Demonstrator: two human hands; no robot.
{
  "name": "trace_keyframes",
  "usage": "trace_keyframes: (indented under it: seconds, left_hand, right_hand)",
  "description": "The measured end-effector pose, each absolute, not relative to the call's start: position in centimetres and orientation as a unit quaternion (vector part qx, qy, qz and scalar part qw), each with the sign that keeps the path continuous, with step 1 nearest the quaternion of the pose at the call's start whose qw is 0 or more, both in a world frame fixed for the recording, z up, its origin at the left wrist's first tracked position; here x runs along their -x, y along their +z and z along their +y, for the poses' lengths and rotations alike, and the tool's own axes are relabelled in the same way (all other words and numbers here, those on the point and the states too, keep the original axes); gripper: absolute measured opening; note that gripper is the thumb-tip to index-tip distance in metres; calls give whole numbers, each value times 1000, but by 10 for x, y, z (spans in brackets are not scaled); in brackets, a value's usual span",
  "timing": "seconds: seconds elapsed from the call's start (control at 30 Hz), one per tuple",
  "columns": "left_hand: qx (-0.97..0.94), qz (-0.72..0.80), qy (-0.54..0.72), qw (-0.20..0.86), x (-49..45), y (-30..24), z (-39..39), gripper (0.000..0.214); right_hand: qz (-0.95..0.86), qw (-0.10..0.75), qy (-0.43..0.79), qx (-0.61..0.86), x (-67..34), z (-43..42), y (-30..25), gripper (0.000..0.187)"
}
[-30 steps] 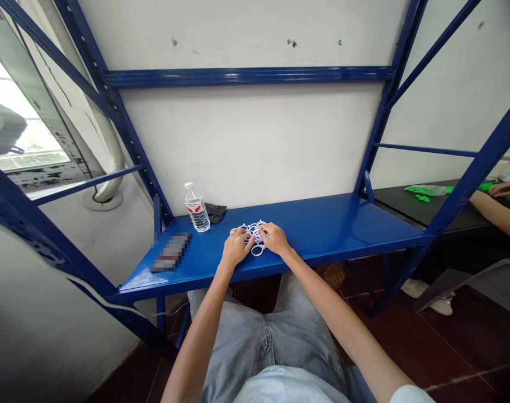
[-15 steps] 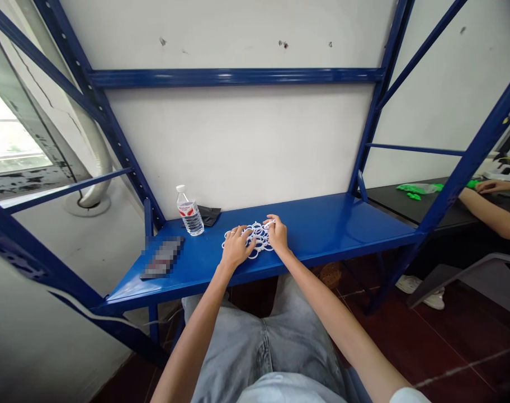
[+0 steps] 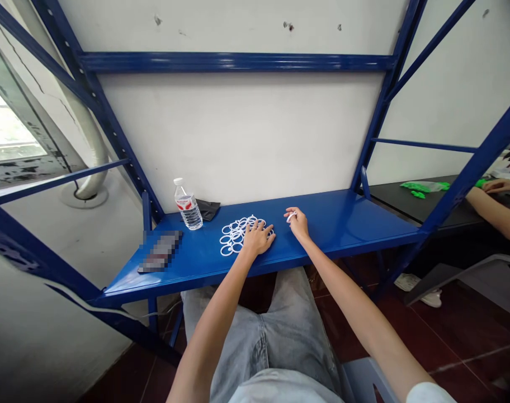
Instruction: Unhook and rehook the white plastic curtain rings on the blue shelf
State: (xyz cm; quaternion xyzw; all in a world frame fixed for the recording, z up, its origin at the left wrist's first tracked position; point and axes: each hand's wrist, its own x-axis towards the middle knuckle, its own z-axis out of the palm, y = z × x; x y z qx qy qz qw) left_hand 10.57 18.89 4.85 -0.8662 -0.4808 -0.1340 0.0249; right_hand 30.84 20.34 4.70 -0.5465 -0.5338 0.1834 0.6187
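Observation:
A cluster of several white plastic rings lies on the blue metal shelf. My left hand rests flat on the right side of the cluster, fingers spread. To its right, my right hand has its fingers closed in a pinch on a single white ring, held just above the shelf and apart from the cluster.
A clear water bottle stands at the back left, a dark cloth behind it. A blurred flat dark object lies on the shelf's left part. Another person's arm rests on a black table with green pieces at the right.
My right hand has pulled away to the right with one ring pinched in it. My left hand has slid right across the cluster and flattened on it.

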Motion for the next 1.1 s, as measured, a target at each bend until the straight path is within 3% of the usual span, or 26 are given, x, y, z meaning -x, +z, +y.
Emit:
trace_keyframes:
  seconds: [0.5,0.9,1.1]
  left_hand:
    - [821,-565,-73,39,10,49,218,63]
    - [847,-522,-94,23,-79,59,248,66]
    - [845,-530,-69,24,-68,63,251,61]
  right_hand:
    - [-672,469,149,553,-295,190,43,35]
    - [-663,441,131,590,-291,183,47,37]
    - [-661,439,148,590,-290,181,50,37]
